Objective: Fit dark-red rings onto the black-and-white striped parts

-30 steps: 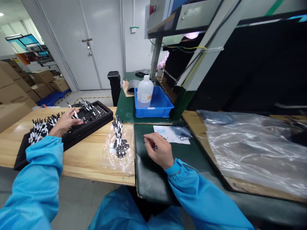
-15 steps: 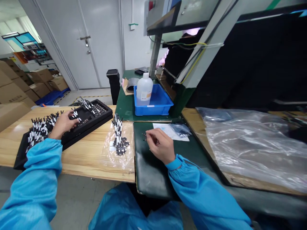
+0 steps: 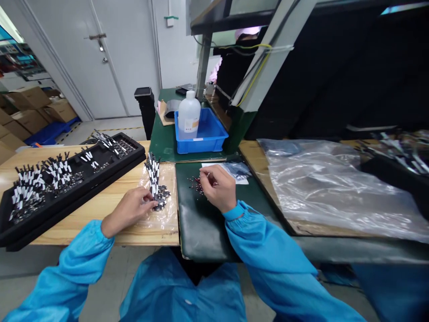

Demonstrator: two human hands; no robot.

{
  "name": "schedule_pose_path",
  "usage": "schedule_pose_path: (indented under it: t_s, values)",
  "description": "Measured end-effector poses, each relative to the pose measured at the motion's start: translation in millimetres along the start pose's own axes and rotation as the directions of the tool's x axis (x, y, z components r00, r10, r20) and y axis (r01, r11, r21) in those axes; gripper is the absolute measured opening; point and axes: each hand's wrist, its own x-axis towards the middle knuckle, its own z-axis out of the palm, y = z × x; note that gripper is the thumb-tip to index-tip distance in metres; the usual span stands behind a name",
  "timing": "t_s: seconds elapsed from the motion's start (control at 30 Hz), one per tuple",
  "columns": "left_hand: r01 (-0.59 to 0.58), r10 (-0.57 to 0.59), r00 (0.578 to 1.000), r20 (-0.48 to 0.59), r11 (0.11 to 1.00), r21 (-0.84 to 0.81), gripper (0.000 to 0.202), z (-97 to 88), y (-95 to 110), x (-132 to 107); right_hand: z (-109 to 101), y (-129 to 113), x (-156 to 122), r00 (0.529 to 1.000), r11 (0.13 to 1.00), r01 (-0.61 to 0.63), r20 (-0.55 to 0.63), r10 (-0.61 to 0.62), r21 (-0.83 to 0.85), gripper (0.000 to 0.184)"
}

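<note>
Pale wooden tabletop (image 3: 67, 229) and dark green worktop (image 3: 204, 235) meet between the two hands. Left hand (image 3: 129, 209) has its fingertips at the lower edge of a pile of flat black-and-white strips (image 3: 154, 179), which lies on a clear plastic bag (image 3: 169, 219); whether it clamps one, I cannot tell. Right hand (image 3: 219, 187) keeps thumb and forefinger near together beside small dark red pieces (image 3: 196, 183); their grip is unclear. Beyond the left hand, leftward, lies a long black tray (image 3: 83, 197) with similar strips. Ahead of the right hand stands a blue plastic bin (image 3: 203, 146).
</note>
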Motion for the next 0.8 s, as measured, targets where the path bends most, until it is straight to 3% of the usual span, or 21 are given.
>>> schedule_pose_path:
  t_s: [0.13, 0.23, 0.4, 0.53, 0.63, 0.8]
  values:
    - [-0.059, 0.063, 0.994, -0.084, 0.997, 0.054, 0.021, 11.6, -1, 3, -4, 9, 5, 0.999, 0.998, -0.039, -0.012, 0.039, -0.042, 0.010]
    - [0.020, -0.009, 0.991, -0.137, 0.997, 0.080, 0.023, 3.5, -7, 6, -7, 15, 7, 0.997, 0.995, -0.075, -0.025, 0.074, -0.072, 0.009]
    - [0.162, -0.159, 0.986, -0.042, 0.984, 0.070, 0.031, -7.7, -8, 7, -8, 21, 7, 0.993, 0.989, -0.114, -0.015, 0.113, -0.094, 0.009]
    - [0.054, -0.052, 0.998, -0.028, 0.995, 0.088, 0.027, 5.1, -4, 3, -7, 23, 6, 0.992, 0.988, -0.123, 0.018, 0.125, -0.097, 0.009]
    - [-0.052, 0.053, 0.999, -0.011, 0.995, 0.088, 0.026, 17.5, -6, 1, -8, 27, 5, 0.988, 0.989, -0.111, 0.093, 0.120, -0.094, 0.009]
    - [-0.065, 0.064, 0.998, 0.009, 0.995, 0.070, 0.026, 21.6, -13, 3, -16, 37, 8, 0.940, 0.997, -0.006, 0.339, 0.033, -0.081, 0.016]
